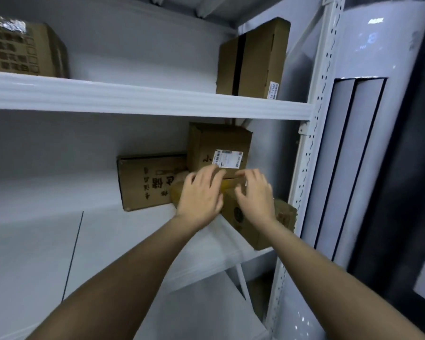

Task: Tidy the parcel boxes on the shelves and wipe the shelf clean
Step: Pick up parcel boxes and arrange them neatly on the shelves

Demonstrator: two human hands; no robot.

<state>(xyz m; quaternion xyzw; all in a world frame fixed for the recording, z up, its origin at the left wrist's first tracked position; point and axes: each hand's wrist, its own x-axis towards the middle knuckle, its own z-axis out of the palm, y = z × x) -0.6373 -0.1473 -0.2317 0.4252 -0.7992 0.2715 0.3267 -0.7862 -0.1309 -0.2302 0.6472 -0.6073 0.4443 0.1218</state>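
Starting at the far left, I see a printed box (pixel 22 46) sitting alone on the upper shelf (pixel 145 99), well apart from the tall box (pixel 252 60) standing at that shelf's right end. On the middle shelf (pixel 123 231) the parcels cluster toward the right: a flat box with dark characters (pixel 147 182) stands against the back, and just beside it is the labelled box (pixel 221 148), perched on others. My left hand (pixel 200 192) lies over a yellowish parcel (pixel 177 192), fingers loosely spread and reaching the labelled box's lower edge. My right hand (pixel 255 192) has its fingers slightly curled over the front box (pixel 253 227), which sits askew at the shelf edge; I cannot tell whether it grips. I judge the tidying barely begun, with no cloth in sight and wiping not started.
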